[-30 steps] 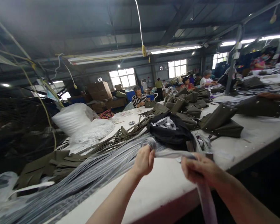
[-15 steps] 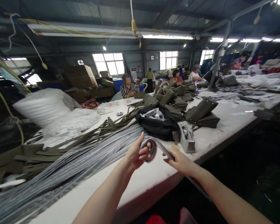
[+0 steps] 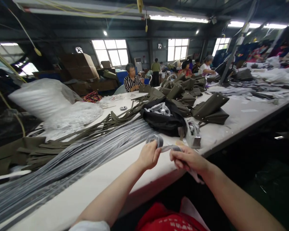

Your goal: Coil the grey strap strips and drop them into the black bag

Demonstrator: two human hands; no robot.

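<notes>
There are one left hand (image 3: pixel 148 155), one right hand (image 3: pixel 189 158), one coil (image 3: pixel 159 140), one black bag (image 3: pixel 162 120), three far windows (image 3: pixel 110 52); grey strips (image 3: pixel 86 154) are too many to count.

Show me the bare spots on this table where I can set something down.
The white table is bare between the grey strips and its near edge, though the left arm crosses there, and between the folded olive bag and that edge. It is crowded around the black bag, olive strips and white bundle.
</notes>
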